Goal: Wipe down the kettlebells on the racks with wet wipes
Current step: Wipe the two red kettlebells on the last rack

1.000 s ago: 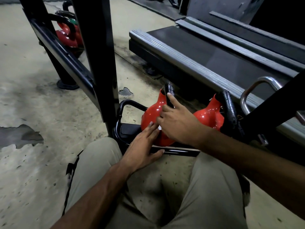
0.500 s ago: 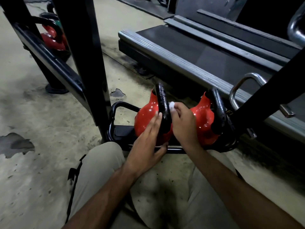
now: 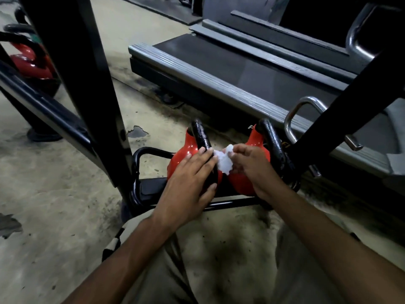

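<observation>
Two red kettlebells with black handles sit side by side on the lowest shelf of a black rack (image 3: 153,189). My left hand (image 3: 188,183) lies flat over the left kettlebell (image 3: 186,152) and its handle, fingers spread. My right hand (image 3: 249,165) pinches a crumpled white wet wipe (image 3: 223,161) in the gap between the two bells, just in front of the right kettlebell (image 3: 256,137). The lower halves of both bells are hidden by my hands.
A black rack upright (image 3: 87,84) rises at the left and another slants at the right (image 3: 350,102). More red kettlebells (image 3: 28,62) sit on a far-left shelf. A treadmill deck (image 3: 241,69) lies behind, with a chrome handle (image 3: 293,119) near the right bell.
My right hand has come off the left kettlebell's handle and drawn right, with the wipe now hanging open between the bells. My left hand has slid up over the left bell.
</observation>
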### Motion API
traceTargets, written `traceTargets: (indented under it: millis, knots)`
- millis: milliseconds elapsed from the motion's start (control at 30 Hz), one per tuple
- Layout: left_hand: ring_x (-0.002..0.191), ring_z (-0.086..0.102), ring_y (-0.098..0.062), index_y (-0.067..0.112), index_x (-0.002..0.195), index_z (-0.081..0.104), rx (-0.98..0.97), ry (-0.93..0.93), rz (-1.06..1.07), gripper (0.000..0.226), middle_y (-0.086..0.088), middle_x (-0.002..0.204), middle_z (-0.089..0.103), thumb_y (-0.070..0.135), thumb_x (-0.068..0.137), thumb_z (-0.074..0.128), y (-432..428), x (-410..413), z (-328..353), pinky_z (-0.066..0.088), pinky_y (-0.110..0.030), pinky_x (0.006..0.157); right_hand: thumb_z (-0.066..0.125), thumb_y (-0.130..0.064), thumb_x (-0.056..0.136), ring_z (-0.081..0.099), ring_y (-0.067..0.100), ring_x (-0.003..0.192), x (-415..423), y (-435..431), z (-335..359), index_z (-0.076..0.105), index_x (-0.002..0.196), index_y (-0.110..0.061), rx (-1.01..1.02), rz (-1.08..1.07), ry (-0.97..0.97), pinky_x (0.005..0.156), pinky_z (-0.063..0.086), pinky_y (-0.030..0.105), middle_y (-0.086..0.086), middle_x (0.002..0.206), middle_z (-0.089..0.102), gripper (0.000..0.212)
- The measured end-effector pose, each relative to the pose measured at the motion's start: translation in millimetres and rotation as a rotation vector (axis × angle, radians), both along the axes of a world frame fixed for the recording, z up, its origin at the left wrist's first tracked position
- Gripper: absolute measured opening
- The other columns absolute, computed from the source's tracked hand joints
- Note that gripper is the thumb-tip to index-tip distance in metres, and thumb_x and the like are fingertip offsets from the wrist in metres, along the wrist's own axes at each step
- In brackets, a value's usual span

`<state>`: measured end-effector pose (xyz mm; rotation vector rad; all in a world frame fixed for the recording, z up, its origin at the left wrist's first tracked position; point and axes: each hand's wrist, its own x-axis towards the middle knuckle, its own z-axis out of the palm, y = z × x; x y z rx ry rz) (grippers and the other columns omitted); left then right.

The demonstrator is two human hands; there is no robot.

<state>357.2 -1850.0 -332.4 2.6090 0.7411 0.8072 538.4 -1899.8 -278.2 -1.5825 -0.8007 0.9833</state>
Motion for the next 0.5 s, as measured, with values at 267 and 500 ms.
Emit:
traceTargets:
  millis: [267,500]
  knots:
    - [0.108,0.060,0.006,0.020,0.135,0.067,-0.317,-0.366,0.107,0.044,0.013,0.121,0.069,0.027,0.092,0.077,-10.5,66.7,50.9,0.043,-0.009,0.096,0.058,-0.010,0.101,0.068,0.015,0.065,58.4,-23.5,12.9,0.068,0.114,-0.002,0.070,0.098,0.176,0.060,0.056,0.023,0.013,0.087,0.072,0.018]
    - [0.075,0.065,-0.006,0.022,0.089,0.078,-0.473,-0.369,0.153,0.011,0.007,0.078,0.069,0.012,0.084,0.082,-14.0,135.8,59.2,0.054,-0.029,0.075,0.072,-0.024,0.095,0.067,0.038,0.090,122.6,-39.0,4.8,0.068,0.107,0.002,0.174,0.215,0.276,0.077,0.062,0.046,0.037,0.106,0.065,0.028]
